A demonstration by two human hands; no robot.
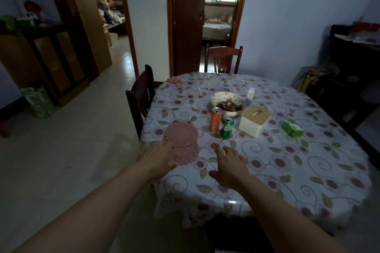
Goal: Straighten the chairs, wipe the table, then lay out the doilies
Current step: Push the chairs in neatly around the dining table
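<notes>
doilies (pixel 181 142): two pink lace rounds, overlapped, flat on counter (pixel 287 162) near its left edge. Pair's long axis ran 12-to-6, far round over near round's top rim.
third doily (pixel 175 81): bunched at far-left counter edge, about 11 o'clock from the pair, well apart.
left hand (pixel 157 159): palm down at 7 o'clock of the near doily, fingers (pixel 167 145) straight and slightly apart, tips resting on its left rim. Thumb lay at its lower edge.
right hand (pixel 231 165): palm down on the cloth at 3 o'clock of the doilies, fingers spread, holding nothing, clear of the lace.
cans: orange can (pixel 215 119) and green can (pixel 226 126) upright, touching side by side, 2 o'clock from the doilies.
other: bowl (pixel 227 101) behind cans, tissue box (pixel 255 120) and green pack (pixel 292 127) to the right.
chairs: one chair (pixel 141 96) at left edge, one far chair (pixel 223 59) at 12 o'clock.
</notes>
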